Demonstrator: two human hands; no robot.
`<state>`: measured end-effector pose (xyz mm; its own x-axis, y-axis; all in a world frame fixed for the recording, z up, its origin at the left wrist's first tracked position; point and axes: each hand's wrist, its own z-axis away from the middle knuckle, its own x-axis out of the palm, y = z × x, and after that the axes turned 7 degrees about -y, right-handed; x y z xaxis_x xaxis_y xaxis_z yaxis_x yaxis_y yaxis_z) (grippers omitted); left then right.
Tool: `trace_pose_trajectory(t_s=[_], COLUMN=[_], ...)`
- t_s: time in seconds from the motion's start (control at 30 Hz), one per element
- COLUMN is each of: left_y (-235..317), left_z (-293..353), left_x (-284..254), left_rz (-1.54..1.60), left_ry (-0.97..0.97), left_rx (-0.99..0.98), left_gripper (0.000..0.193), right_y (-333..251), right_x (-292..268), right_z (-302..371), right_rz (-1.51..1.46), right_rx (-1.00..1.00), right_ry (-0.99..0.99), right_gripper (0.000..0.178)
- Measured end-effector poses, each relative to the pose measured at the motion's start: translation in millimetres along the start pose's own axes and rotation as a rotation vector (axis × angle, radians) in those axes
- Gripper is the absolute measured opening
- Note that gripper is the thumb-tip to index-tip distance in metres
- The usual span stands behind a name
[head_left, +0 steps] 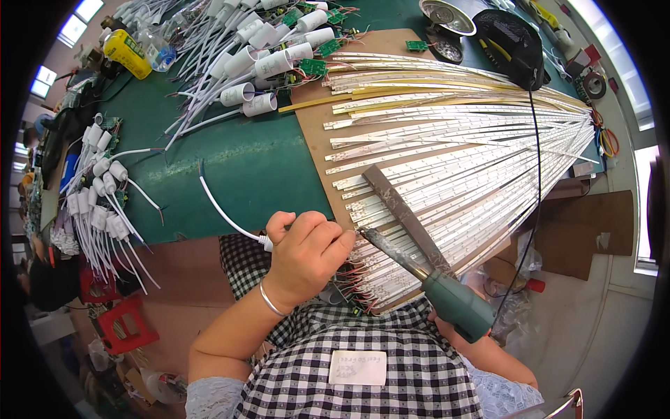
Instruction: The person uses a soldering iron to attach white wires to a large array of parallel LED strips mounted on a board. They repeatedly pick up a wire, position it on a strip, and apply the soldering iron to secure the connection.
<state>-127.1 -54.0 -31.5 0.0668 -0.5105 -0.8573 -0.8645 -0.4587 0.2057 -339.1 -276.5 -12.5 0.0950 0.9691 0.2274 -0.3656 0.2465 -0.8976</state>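
My left hand [303, 258] is closed around the end of a white cable [225, 214]. The cable's ribbed collar shows at the edge of my palm, and its other end lies over the green table with bared wires. What else my fingers hold is hidden. My right hand [447, 329] is closed on a soldering gun with a green body [457, 304], which covers most of that hand. The gun's dark tip points at my left fingertips, close to the ends of the LED strips [391, 269]. A flat dark bar [405, 216] rests across the strips.
Brown cardboard [317, 150] lies under the fanned strips. White cylindrical housings [273, 64] with cables and green circuit boards [313, 67] pile up at the back; more housings [99, 188] sit left. A yellow bottle [127, 54], metal dish [447, 17] and black mesh cap [509, 45] stand farther off.
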Motion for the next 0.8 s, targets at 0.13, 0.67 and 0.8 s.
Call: trace_pose_trajectory(t_s=[0.13,0.67,0.8], left_y=[0.2,0.3,0.5], left_z=[0.2,2.4,2.2], left_x=[0.8,-0.1,-0.8], left_rz=[-0.003,-0.038,-0.042], left_ry=[-0.005,-0.041,-0.044], left_rx=[-0.004,0.001,0.004], left_gripper=[0.014,0.011,0.011], right_y=[-19.6,-6.5,-15.5], right_x=[12.0,0.6,0.2], right_z=[-12.9,-4.9,-2.8], right_rz=[0.661,0.705,0.447], right_rx=[-0.226,-0.191,-0.031], right_ry=[-0.001,-0.072,-0.072], right_gripper=[0.035,0.056,0.05])
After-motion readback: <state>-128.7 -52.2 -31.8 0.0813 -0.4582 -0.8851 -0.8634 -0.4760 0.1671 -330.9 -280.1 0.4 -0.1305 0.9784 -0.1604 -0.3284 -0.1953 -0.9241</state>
